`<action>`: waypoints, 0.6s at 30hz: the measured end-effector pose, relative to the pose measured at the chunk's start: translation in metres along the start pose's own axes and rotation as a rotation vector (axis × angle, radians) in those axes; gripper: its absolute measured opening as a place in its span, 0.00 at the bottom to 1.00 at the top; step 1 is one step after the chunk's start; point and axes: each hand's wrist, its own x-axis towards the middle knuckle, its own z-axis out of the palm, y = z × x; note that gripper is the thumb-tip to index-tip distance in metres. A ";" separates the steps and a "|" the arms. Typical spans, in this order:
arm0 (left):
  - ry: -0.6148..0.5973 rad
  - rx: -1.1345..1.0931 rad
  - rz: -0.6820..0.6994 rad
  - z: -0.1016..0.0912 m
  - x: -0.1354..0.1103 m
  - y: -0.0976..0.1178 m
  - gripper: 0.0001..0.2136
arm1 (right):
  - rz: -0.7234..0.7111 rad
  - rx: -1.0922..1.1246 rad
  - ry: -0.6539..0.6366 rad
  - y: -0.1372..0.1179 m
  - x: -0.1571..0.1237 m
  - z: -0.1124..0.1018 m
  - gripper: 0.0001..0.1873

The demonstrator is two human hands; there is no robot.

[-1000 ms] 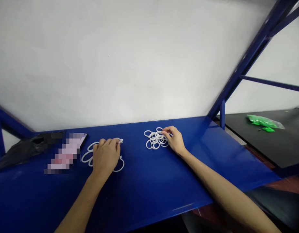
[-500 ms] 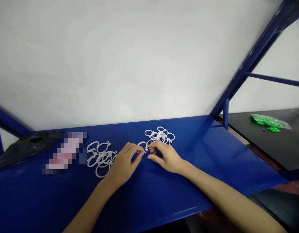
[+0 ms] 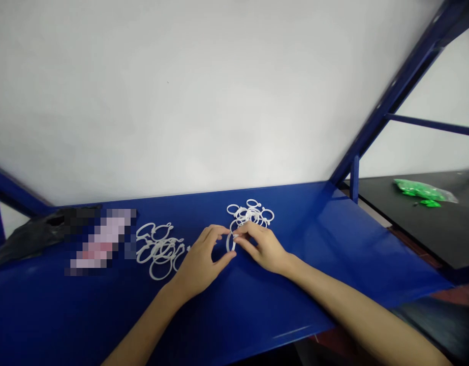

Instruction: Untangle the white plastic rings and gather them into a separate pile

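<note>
A white curtain ring (image 3: pixel 229 244) stands nearly edge-on between my hands, above the blue table. My left hand (image 3: pixel 204 256) spans it, thumb at its lower edge and index finger near its top. From the other side, my right hand (image 3: pixel 267 249) pinches the ring between thumb and fingers, hiding part of it. Just beyond my right hand lies a pile of white curtain rings (image 3: pixel 253 212) with small eyelets. To the left of my left hand is another heap of curtain rings (image 3: pixel 160 251), partly covered by that hand.
The blue tabletop (image 3: pixel 280 300) meets a pale wall (image 3: pixel 219 101). At the left lie a black plastic bag (image 3: pixel 32 234) and a blurred-out pinkish packet (image 3: pixel 104 236). Blue frame bars (image 3: pixel 386 96) rise on the right, with a green-filled clear bag (image 3: pixel 420 190) on a black table beyond.
The ring between my hands has turned more upright and edge-on. My left thumb and index finger have spread from a pinch to span it; my right fingers have closed on it.
</note>
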 end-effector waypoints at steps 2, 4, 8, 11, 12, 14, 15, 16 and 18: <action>-0.049 0.012 0.022 0.000 0.000 -0.001 0.22 | -0.014 0.010 0.001 -0.001 0.000 0.000 0.06; -0.092 0.015 0.035 -0.001 0.000 -0.001 0.21 | -0.027 0.028 -0.001 -0.002 -0.001 0.000 0.06; -0.116 0.039 0.049 -0.001 0.001 0.000 0.15 | -0.022 0.059 -0.048 -0.002 -0.001 0.000 0.13; -0.130 0.064 0.068 0.000 0.002 0.002 0.15 | -0.029 0.071 -0.058 0.000 -0.001 0.001 0.09; -0.134 0.072 0.073 0.000 0.002 0.001 0.16 | -0.036 0.073 -0.054 0.001 -0.001 0.001 0.06; -0.138 0.102 0.081 -0.002 0.003 -0.001 0.19 | -0.048 0.071 -0.045 0.003 0.000 -0.001 0.08; -0.132 0.132 0.081 -0.004 0.003 -0.004 0.20 | -0.052 0.064 -0.034 0.004 0.001 -0.002 0.09; -0.120 0.170 0.076 -0.007 0.004 -0.007 0.21 | -0.050 0.052 -0.015 0.006 0.002 -0.005 0.10; -0.084 0.270 0.044 -0.017 0.004 -0.016 0.18 | -0.028 0.014 0.054 0.010 0.005 -0.010 0.09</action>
